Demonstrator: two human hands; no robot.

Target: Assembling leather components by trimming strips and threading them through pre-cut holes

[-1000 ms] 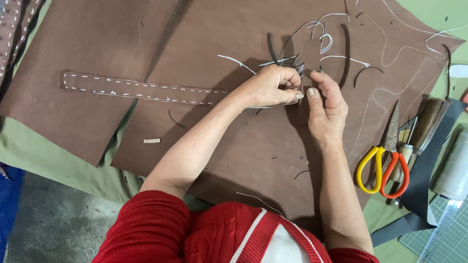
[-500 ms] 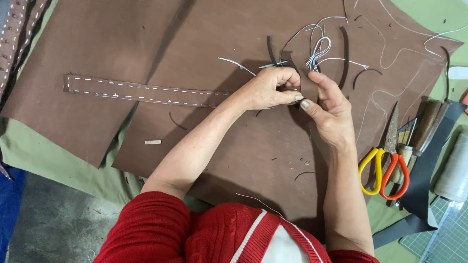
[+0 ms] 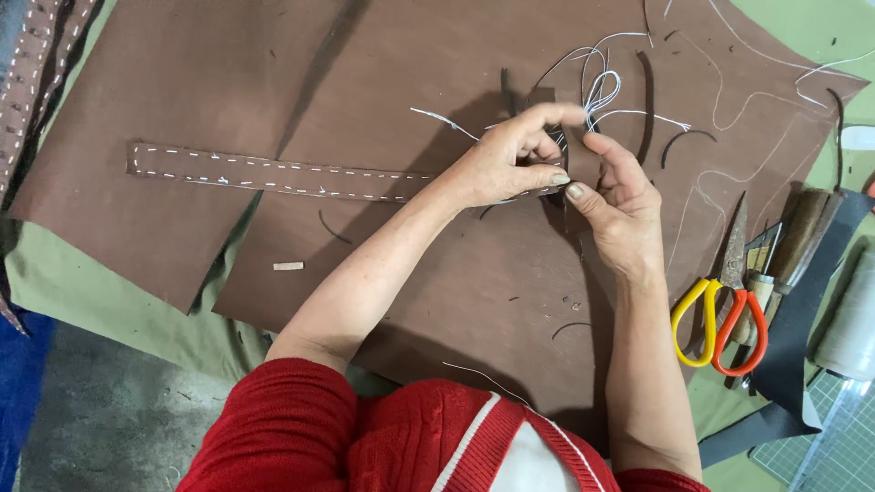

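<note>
Left hand (image 3: 506, 164) and right hand (image 3: 615, 205) are held together, fingertips pinched on the right end of the stitched leather strap (image 3: 273, 171). Vs. 0.5 s ago: hands barely shifted; white thread (image 3: 597, 91) loops still bunched just beyond them. Strap is laid across a brown leather sheet (image 3: 410, 273) over green cloth (image 3: 109, 301); scissors (image 3: 720, 319) w/ yellow-orange handles lie at right. Both wrists bent inward, forearms converging from near edge.

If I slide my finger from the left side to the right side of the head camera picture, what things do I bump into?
Stitched brown strap → small pale scrap → left hand → right hand → scissors with yellow and orange handles → spool of pale thread.
</note>
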